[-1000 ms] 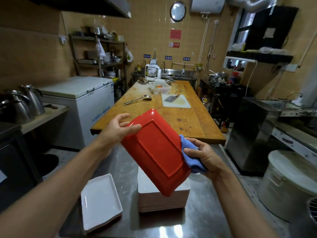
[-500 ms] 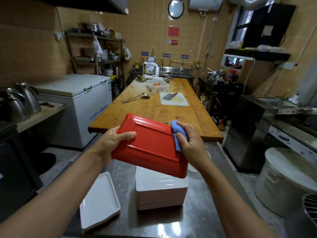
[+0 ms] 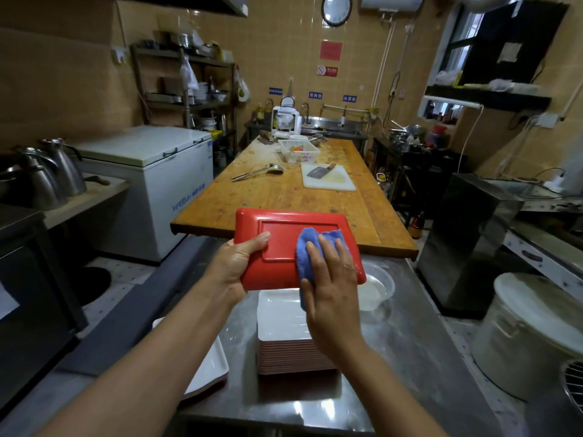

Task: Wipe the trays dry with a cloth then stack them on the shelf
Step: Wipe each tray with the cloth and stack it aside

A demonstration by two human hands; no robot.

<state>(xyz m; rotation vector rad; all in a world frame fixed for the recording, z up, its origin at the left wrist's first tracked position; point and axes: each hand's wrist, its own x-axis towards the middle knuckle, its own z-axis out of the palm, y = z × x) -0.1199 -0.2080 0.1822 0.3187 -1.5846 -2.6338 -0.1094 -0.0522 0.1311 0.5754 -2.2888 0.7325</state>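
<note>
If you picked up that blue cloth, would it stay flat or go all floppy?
Probably floppy: the blue cloth bunches and folds under the right hand, and its lower end droops past the edge of the red tray. It likely feels light and soft, since flat fingers alone press it against the tray. It shouldn't roll or break.
</note>
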